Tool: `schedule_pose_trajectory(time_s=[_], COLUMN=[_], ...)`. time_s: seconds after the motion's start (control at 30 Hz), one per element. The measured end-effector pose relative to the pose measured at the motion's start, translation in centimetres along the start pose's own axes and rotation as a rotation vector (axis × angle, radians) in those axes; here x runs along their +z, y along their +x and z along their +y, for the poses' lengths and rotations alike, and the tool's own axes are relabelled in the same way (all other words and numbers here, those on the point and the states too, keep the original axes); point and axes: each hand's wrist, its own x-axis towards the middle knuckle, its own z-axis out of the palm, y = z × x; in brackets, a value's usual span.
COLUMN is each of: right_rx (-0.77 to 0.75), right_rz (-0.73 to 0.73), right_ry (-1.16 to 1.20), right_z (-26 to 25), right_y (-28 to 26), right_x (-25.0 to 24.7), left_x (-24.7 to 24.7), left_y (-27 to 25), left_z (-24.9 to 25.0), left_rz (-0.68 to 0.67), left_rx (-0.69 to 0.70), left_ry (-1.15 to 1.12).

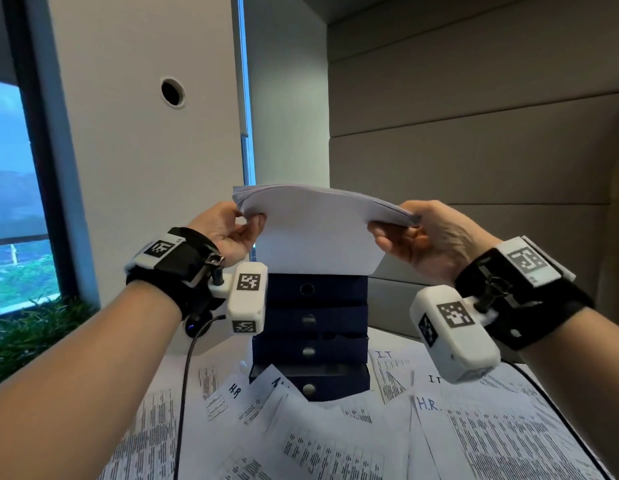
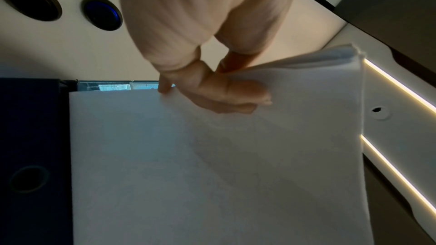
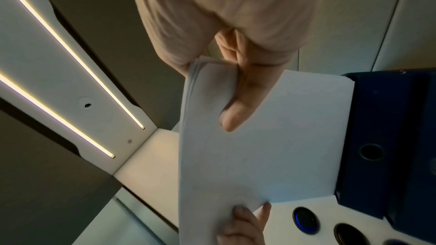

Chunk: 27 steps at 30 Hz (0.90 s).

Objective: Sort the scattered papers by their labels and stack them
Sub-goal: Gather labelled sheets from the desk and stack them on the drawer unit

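**Count on the desk**

One stack of papers point(image 1: 318, 233), sheets too many to number, held by two hands: left hand point(image 1: 228, 233), right hand point(image 1: 426, 237). One dark blue drawer unit point(image 1: 311, 337) with four drawers. Loose printed sheets point(image 1: 336, 445) on the desk, overlapping; exact number unclear. Visible labels: two "H.R.", two "I.T.". Two wrist cameras point(image 1: 247, 297). Two cables point(image 1: 183, 393).

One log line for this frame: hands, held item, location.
left hand: grips white paper stack | right hand: grips stack | stack: raised over dark blue drawer tower | labelled sheets: scattered on desk
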Motion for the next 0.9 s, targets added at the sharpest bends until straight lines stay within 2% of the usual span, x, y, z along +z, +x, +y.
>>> schedule_pose_trajectory(time_s=[0.13, 0.23, 0.4, 0.73, 0.9], right_rx=[0.015, 0.042, 0.006, -0.002, 0.086], right_rz=[-0.064, -0.032, 0.016, 0.143, 0.168], right_ry=[-0.018, -0.021, -0.038, -0.043, -0.231], right_z=[0.5, 0.9, 0.7, 1.1, 4.2], right_y=[-0.5, -0.8, -0.6, 4.8, 8.9], right_x=[0.3, 0.3, 0.3, -0.7, -1.6], left_x=[-1.6, -2.3, -1.7, -0.6, -2.7], left_y=[-1.1, -1.9, -1.8, 3.7, 6.9], left_z=[0.2, -0.1, -0.1, -2.3, -4.3], left_rz=[0.007, 0.019, -0.007, 0.063, 0.170], left_rx=[0.020, 0.013, 0.020, 0.001, -0.019], left_ry=[0.031, 0.071, 0.106, 0.110, 0.198])
